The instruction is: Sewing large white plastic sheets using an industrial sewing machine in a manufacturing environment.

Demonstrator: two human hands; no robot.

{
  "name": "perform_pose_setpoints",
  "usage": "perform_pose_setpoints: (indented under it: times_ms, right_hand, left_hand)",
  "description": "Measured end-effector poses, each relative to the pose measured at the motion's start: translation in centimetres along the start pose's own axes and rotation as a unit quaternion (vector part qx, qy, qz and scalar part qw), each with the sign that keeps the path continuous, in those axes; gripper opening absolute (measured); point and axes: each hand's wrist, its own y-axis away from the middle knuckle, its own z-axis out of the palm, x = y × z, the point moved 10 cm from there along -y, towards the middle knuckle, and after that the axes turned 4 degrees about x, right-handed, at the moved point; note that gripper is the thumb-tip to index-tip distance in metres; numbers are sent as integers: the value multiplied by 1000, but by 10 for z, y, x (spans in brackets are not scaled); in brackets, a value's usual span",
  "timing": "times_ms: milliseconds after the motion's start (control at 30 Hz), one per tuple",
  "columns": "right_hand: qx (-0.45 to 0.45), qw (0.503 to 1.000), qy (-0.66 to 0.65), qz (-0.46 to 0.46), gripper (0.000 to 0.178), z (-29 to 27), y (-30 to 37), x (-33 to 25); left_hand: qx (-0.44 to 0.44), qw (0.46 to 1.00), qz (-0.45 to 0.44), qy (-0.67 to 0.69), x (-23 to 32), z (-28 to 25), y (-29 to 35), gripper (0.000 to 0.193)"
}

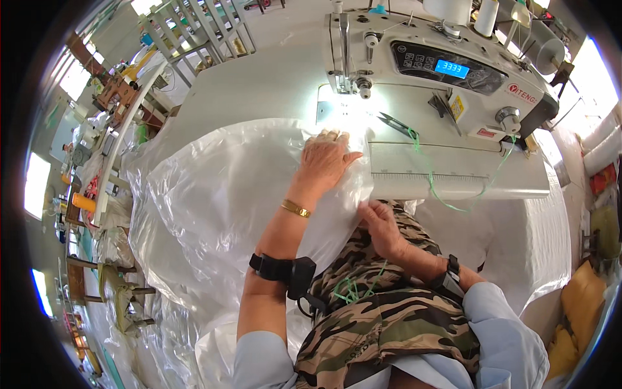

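A large translucent white plastic sheet (240, 165) covers the left part of the sewing table and hangs over its front edge in folds. My left hand (326, 159) lies flat on it, thumb apart, with fingertips just in front of the lit needle area of a white sewing machine (389, 71). Nearer to me, my right hand (383, 227) is closed on the sheet's right edge, thumb against fingers, just below the table edge. The machine's lamp glare hides the needle and presser foot.
Thread snips (394, 123) lie right of the needle area, tied to a green cord (431, 175). A ruler strip (447, 176) runs along the table front. White thread cones (486, 18) stand behind the machine. A metal rack (194, 35) stands at the far left.
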Motion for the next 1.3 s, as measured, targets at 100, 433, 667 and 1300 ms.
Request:
perform_pose_setpoints:
  times_ms: [100, 433, 667, 1300]
  right_hand:
    - [-9, 983, 182, 20, 24, -11, 4, -28]
    - [85, 664, 584, -459, 34, 41, -56, -163]
    - [52, 676, 667, -309, 24, 21, -104, -129]
    - [47, 641, 535, -548, 23, -16, 78, -126]
  left_hand:
    - [84, 996, 11, -14, -6, 10, 3, 53]
    - [25, 998, -40, -41, -15, 28, -2, 63]
    - [6, 995, -54, -78, -27, 27, -6, 63]
    - [3, 999, 0, -32, -66, 46, -19, 62]
